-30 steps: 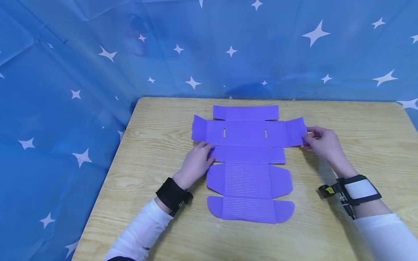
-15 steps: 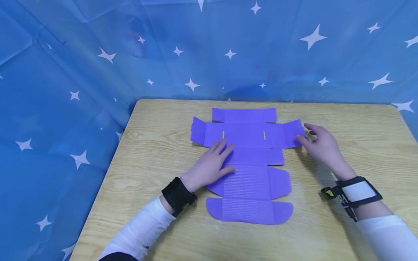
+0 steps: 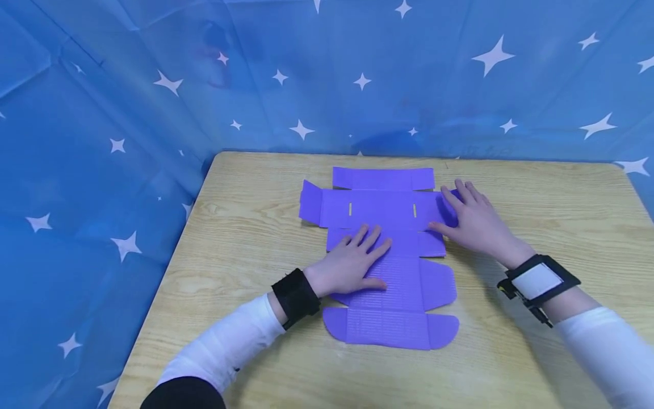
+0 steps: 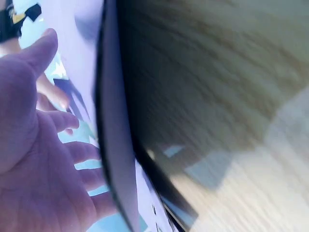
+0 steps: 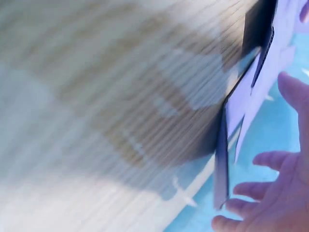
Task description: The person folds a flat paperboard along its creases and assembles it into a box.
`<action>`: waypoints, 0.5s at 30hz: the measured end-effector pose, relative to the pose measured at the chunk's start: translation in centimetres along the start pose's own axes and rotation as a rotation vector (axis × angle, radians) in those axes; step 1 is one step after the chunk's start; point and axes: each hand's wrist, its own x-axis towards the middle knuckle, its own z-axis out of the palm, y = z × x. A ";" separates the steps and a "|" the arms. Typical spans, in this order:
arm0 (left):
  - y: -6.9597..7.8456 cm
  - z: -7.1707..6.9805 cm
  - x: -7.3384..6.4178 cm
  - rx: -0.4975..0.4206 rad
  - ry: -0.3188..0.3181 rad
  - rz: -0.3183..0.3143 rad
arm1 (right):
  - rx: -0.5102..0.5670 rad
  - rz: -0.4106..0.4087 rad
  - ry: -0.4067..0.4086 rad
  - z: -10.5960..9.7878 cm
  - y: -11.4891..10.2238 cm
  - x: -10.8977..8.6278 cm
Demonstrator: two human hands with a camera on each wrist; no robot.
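Observation:
A purple cardboard box blank (image 3: 388, 207) lies unfolded on the wooden table, its panels and side flaps spread out. Two narrow slots show in its wide upper panel. My left hand (image 3: 347, 264), fingers spread, lies over the ribbed middle panels. At the blank's upper right, my right hand (image 3: 475, 221) reaches over the side flap with straight fingers and covers much of it. The upper left flap (image 3: 310, 203) tilts up. In the left wrist view the left palm (image 4: 38, 159) faces the cardboard edge; in the right wrist view the right fingers (image 5: 253, 191) extend beside a raised flap (image 5: 221, 169).
The wooden table (image 3: 230, 227) extends around the blank on all sides. Behind it and to the left hangs a blue cloth (image 3: 255, 102) with white stars. Black straps circle both wrists, above white sleeves.
My left hand has slid right from the blank's left edge onto its middle, fingers spreading. My right hand has let go of the right flap's edge and moved left over the flap.

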 end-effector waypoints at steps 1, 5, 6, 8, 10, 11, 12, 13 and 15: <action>0.1 0.1 0.1 0.010 -0.006 0.003 | -0.013 -0.005 -0.016 0.0 -0.3 0.4; 0.6 0.2 0.6 0.053 -0.037 0.012 | -0.070 -0.033 -0.042 -0.2 -1.6 2.3; 0.7 0.3 0.6 0.070 -0.041 0.010 | -0.082 -0.046 -0.043 -0.3 -2.0 2.8; 0.8 0.4 0.7 0.098 -0.048 0.005 | -0.098 -0.068 -0.049 -0.6 -2.6 3.8; 0.8 0.6 0.7 0.123 -0.051 -0.002 | -0.103 -0.091 -0.065 -0.7 -3.1 4.9; 0.8 0.7 0.7 0.131 -0.052 -0.005 | -0.102 -0.098 -0.077 -0.8 -3.3 5.4; 0.9 0.8 0.7 0.134 -0.055 -0.007 | -0.101 -0.103 -0.090 -0.8 -3.4 6.0; 0.9 0.8 0.6 0.133 -0.058 -0.007 | -0.099 -0.104 -0.101 -0.8 -3.5 6.5; 0.9 0.9 0.6 0.123 -0.064 -0.007 | -0.095 -0.100 -0.121 -0.8 -3.6 7.4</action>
